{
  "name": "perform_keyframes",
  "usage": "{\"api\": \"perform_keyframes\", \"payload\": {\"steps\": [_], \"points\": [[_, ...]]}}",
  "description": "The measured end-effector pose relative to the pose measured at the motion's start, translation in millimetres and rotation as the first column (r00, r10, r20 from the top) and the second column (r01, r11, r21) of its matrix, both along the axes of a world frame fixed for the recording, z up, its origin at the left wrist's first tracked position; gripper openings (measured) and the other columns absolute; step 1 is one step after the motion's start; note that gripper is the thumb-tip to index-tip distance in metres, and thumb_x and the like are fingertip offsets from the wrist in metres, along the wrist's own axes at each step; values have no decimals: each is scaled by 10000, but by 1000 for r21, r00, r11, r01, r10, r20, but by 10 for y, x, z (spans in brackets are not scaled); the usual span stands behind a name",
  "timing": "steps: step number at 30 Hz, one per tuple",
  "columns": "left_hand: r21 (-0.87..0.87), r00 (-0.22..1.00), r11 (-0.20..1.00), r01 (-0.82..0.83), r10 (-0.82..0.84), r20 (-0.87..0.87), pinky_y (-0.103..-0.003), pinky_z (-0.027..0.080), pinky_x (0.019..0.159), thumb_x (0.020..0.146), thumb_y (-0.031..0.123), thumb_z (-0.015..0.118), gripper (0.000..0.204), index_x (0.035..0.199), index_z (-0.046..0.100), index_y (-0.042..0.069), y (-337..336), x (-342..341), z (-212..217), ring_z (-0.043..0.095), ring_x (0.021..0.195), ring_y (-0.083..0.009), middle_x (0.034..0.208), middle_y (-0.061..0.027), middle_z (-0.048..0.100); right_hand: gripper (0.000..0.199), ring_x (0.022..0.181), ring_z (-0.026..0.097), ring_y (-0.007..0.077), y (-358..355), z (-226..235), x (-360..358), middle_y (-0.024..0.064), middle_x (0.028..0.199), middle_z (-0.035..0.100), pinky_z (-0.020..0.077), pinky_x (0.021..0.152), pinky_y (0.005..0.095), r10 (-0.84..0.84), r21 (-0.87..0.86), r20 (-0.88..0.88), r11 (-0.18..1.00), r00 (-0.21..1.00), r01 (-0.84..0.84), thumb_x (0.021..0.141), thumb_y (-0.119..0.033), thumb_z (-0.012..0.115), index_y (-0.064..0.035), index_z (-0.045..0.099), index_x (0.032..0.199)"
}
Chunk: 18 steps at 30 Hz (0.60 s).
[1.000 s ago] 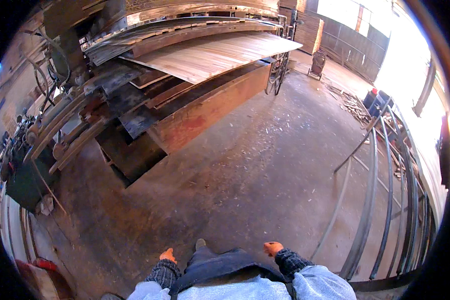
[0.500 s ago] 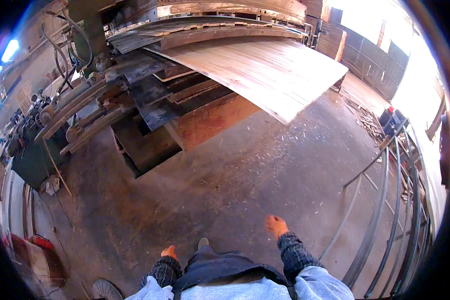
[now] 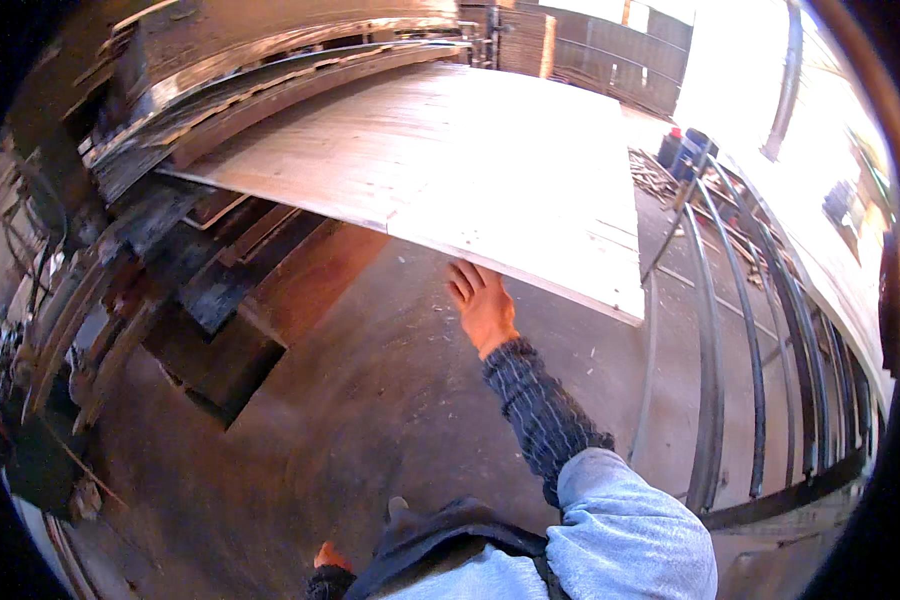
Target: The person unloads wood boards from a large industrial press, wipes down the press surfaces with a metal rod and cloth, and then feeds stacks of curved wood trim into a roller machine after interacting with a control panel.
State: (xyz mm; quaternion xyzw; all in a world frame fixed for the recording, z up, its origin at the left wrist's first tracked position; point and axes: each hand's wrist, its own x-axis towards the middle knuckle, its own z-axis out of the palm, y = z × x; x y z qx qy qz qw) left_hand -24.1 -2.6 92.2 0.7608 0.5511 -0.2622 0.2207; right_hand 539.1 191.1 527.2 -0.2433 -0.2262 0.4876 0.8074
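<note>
A large pale plywood sheet [image 3: 410, 150] juts toward me from a press-like machine, its far part brightly lit. My right hand [image 3: 485, 305] reaches up to the sheet's near edge with fingers stretched and spread. Its fingertips are at or just under that edge; whether they touch is unclear. Low by my body, my left hand [image 3: 332, 556] hangs well away from the sheet. It shows only in part and is blurred, so its fingers cannot be read.
The machine's dark metal frame [image 3: 200, 300] and a box-like base [image 3: 220, 370] stand at left. A rack of curved metal bars [image 3: 710, 380] runs along the right. Wood scraps [image 3: 650, 175] and a blue drum [image 3: 692, 152] lie beyond. The concrete floor [image 3: 370, 400] carries small chips.
My right arm has stretched forward, bringing the hand up to the sheet's edge. The sheet now appears nearer and larger, and the view has shifted right. My left hand sits lower in view.
</note>
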Motion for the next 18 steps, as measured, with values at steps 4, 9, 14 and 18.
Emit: {"api": "perform_keyframes", "payload": {"steps": [4, 9, 14, 18], "points": [[-55, 997, 998, 15, -19, -69, -440, 523, 858, 880, 274, 571, 290, 1095, 665, 104, 72, -97, -69, 621, 1112, -342, 1100, -131, 684, 551, 1321, 471, 305, 92, 422, 41, 146, 1454, 479, 356, 1120, 413, -239, -39, 341, 963, 909, 268, 1021, -396, 465, -60, 422, 1455], [-103, 987, 993, 57, -71, -141, -448, 519, 865, 887, 299, 556, 304, 1103, 668, 116, 266, -103, 42, 609, 1124, -339, 1125, -124, 672, 501, 1268, 497, 306, 312, 180, 231, 180, 1420, 513, 427, 1066, 373, -7, 422, 872, 517, -489, 745, 989, -346, 511, -46, 498, 1390], [-147, 974, 985, 95, -123, -192, -455, 514, 871, 893, 323, 541, 319, 1110, 672, 129, 391, -26, 81, 596, 1136, -335, 1149, -118, 660, 494, 1288, 486, 301, 378, 43, 377, 172, 1428, 509, 419, 1077, 371, -71, 517, 847, 341, -527, 785, 998, -343, 496, -50, 495, 1395], [-171, 967, 978, 121, -155, -204, -461, 510, 877, 898, 343, 529, 332, 1116, 674, 138, 417, 84, 143, 586, 1146, -332, 1169, -113, 650, 496, 1292, 485, 300, 142, 51, 673, 169, 1430, 506, 413, 1081, 378, -214, 318, 943, 371, -253, 873, 1001, -346, 491, -51, 490, 1400]]}}
